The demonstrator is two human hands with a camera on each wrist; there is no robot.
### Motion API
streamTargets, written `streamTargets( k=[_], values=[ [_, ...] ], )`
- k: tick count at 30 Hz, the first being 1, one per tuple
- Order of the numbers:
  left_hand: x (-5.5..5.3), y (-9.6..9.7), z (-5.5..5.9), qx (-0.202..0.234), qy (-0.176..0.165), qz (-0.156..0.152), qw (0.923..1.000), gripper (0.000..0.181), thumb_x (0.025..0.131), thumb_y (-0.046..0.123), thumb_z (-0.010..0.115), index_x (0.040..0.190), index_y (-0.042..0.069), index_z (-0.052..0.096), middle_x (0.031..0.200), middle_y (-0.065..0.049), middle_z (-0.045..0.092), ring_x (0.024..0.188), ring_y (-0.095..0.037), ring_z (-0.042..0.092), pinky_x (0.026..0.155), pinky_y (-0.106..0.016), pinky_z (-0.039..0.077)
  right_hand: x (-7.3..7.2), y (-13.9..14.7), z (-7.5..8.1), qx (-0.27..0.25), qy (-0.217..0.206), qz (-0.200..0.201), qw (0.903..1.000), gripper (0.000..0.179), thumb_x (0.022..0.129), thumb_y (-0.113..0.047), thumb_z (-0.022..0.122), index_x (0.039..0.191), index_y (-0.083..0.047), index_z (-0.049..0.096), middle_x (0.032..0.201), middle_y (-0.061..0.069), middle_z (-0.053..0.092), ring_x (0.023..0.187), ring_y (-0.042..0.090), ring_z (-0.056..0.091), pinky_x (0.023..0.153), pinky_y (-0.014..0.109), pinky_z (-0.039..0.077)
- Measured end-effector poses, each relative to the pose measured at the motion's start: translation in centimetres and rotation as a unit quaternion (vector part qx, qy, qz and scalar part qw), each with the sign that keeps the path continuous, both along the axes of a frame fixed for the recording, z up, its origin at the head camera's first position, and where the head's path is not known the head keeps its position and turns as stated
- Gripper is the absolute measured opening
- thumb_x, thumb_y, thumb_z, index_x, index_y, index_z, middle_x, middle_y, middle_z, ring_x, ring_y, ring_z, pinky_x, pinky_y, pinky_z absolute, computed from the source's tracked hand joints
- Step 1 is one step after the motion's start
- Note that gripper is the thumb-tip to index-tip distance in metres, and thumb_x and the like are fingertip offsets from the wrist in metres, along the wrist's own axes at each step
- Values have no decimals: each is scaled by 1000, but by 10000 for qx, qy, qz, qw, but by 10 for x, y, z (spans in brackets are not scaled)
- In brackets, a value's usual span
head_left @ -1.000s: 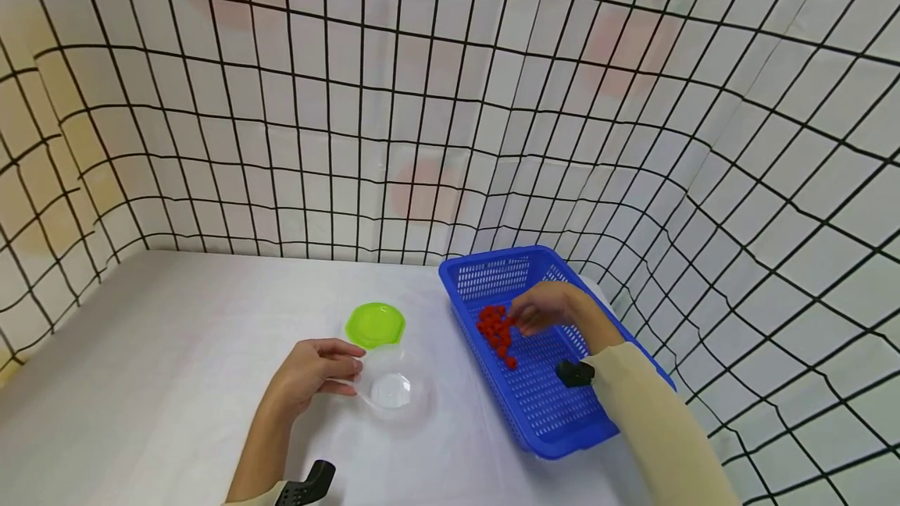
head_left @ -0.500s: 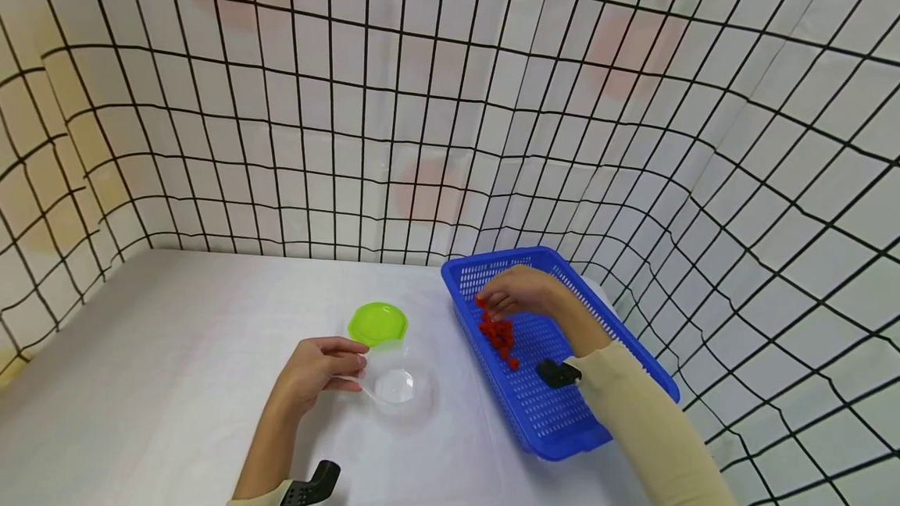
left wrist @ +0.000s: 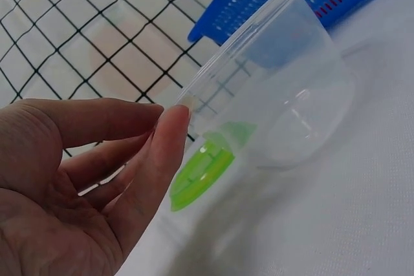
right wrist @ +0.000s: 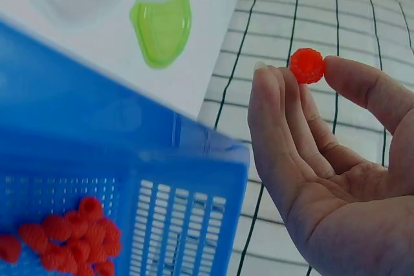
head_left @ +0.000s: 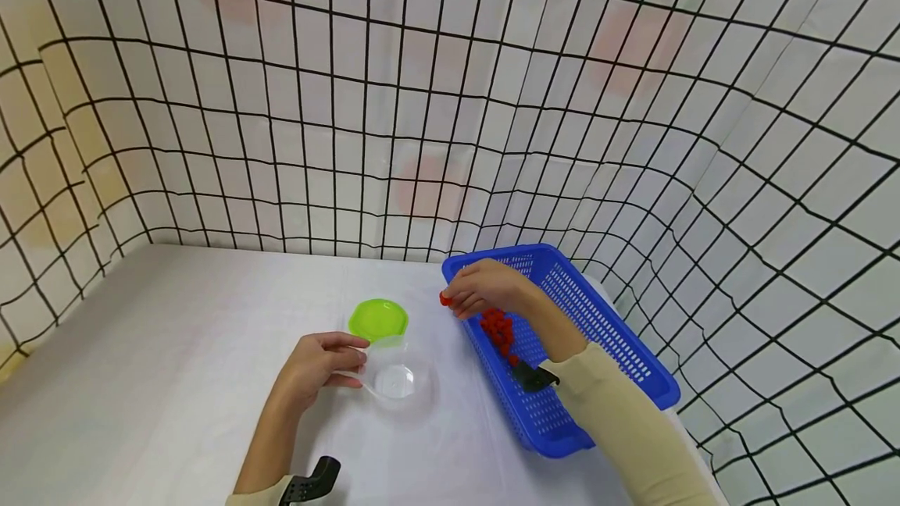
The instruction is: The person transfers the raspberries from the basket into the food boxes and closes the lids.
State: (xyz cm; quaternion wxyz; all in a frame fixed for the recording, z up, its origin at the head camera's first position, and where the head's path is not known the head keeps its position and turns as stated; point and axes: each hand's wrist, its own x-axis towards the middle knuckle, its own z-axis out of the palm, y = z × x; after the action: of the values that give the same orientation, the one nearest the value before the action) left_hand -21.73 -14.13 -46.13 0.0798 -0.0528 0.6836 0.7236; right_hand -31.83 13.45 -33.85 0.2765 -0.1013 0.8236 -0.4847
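basket (head_left: 555, 443) on the right in the head view: a pile of berries (head_left: 498, 332) lies inside, along its left side. one berry (head_left: 446, 299) is out, pinched by the right hand (head_left: 485, 286) past the basket's far left rim. to the left and nearer, the left hand (head_left: 319, 369) holds the clear bowl (head_left: 397, 381) by its left edge. the lid (head_left: 378, 320) is off, lying on the table (head_left: 211, 334) just on the bowl's far side.

left wrist view: thumb and fingers grip the bowl's rim, and no berry shows through its wall, so i judge that none is in there so far.

right wrist view: the single berry sits between thumb and fingertips; the others are bunched on the basket's floor, so by far the larger share remains there.
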Motion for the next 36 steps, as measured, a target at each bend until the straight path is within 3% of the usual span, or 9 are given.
streamTargets(
  k=[12, 22, 36],
  values=[
    [0, 0, -1, -28, 9, -35, 10000, 32, 88, 2, 71, 117, -12, 68, 96, -13, 71, 74, -19, 66, 64, -38, 65, 13, -31, -23, 141, -291, 388, 9987, 22, 90, -13, 73, 103, 4, 71, 95, 16, 75, 82, 30, 75, 79, 39, 64],
    [-1, 0, -1, -93, 2, -41, 9999, 31, 89, 3, 70, 117, -11, 69, 97, -14, 71, 74, -20, 66, 64, -38, 64, 16, -41, -38, 486, -739, 665, 9939, 19, 91, -12, 70, 102, 3, 72, 110, 29, 71, 81, 26, 74, 82, 39, 64],
    [-1, 0, -2, -71, 8, -67, 10000, 32, 89, 2, 70, 117, -12, 68, 92, -12, 70, 74, -20, 65, 64, -38, 64, 18, -42, -50, 594, -1176, 399, 9905, 19, 91, -10, 71, 105, 3, 70, 97, 21, 72, 76, 25, 71, 77, 37, 64]
  ],
)
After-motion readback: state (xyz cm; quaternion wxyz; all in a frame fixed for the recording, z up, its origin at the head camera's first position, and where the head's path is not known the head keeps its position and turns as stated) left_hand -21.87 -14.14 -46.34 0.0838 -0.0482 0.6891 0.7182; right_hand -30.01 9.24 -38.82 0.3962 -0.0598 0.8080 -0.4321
